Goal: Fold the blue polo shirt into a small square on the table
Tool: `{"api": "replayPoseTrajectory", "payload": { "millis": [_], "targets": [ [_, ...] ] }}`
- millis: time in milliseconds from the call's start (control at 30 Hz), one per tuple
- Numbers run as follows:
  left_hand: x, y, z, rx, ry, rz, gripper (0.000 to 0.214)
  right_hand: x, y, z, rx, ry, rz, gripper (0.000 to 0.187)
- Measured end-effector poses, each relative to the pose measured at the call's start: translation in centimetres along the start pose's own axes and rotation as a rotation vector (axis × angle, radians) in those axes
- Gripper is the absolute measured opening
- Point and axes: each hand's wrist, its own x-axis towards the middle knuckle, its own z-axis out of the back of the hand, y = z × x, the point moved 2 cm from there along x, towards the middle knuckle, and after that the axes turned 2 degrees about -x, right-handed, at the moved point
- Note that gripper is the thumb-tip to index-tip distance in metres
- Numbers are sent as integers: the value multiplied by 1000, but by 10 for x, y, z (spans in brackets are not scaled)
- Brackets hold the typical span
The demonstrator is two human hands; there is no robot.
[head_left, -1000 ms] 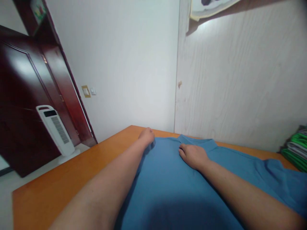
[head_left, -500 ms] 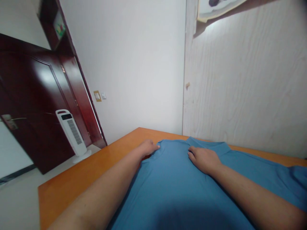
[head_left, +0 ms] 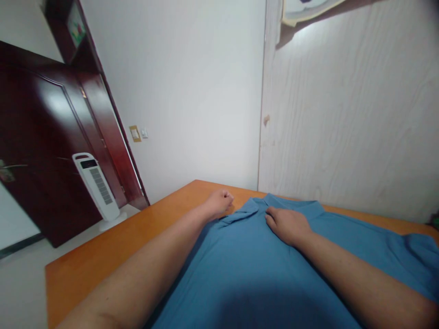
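Note:
A blue polo shirt (head_left: 247, 269) lies spread on an orange wooden table (head_left: 137, 237). My left hand (head_left: 219, 203) is at the shirt's far left corner, curled closed on the sleeve edge, and a narrow strip of cloth is folded over onto the body there. My right hand (head_left: 287, 225) rests on the shirt just below the collar (head_left: 291, 206), knuckles up, fingers bent down against the cloth. Both forearms stretch across the shirt.
The table's far edge meets a pale wood-grain wall panel (head_left: 343, 128) and a white wall. To the left stand a dark red door (head_left: 44, 151) and a white tower heater (head_left: 96, 187) on the floor. A sliver of green cloth (head_left: 435, 223) shows at the right edge.
My left hand has closed on the sleeve and folded it inward over the shirt. My right hand stays by the collar. The camera has turned slightly.

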Motion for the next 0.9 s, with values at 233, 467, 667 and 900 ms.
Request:
{"api": "replayPoseTrajectory", "payload": {
  "millis": [233, 467, 667, 900],
  "targets": [
    [-2, 25, -8, 106, 158, 38, 29, 1, 1, 1, 6, 12, -12, 44],
    [-2, 7, -16, 186, 337, -144, 33, 0, 1, 2, 17, 12, -11, 45],
    [7, 9, -22, 107, 309, -48, 11, 0, 2, 3, 16, 38, -26, 45],
    [13, 6, -7, -117, 192, 5, 15, 0, 1, 1, 10, 14, -1, 45]
  ]
}}
